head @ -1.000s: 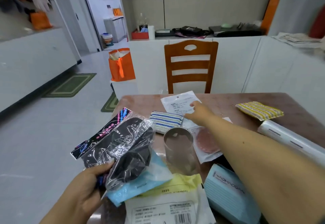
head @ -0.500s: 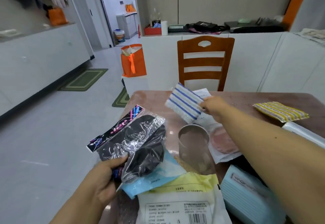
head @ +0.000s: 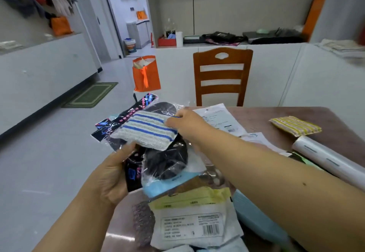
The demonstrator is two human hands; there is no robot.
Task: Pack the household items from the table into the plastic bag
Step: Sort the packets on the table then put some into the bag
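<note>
Blue-striped and soft, the cloth point(head: 145, 130) is pinched at its right edge by the right hand point(head: 184, 124), fingers pressed together on it, and lies across a crinkly plastic bag point(head: 156, 152) that the left hand point(head: 115, 174) grips from below and from the left, thumb pressed on the bag's front just under the cloth. The bag already holds dark items and is held up over the table's point(head: 325, 121) left edge, partly past it and above the floor.

Whether the cloth is entering the bag's mouth or only lying on its outside cannot be told; the opening is not clearly visible. If it is merely on top, letting go would likely send it sliding off the slick plastic toward the floor. The left hand's one-sided grip on a loaded, floppy bag could also let the bag sag and spill.

Other items remain on the table: a yellow cloth point(head: 295, 126) near the far right, a film roll point(head: 329, 157) at the right edge, a paper sheet point(head: 219, 118), a labelled pouch point(head: 194, 220) and a light blue pack point(head: 258, 218) at the near edge. The right forearm crosses low over the near ones and could drag them.
</note>
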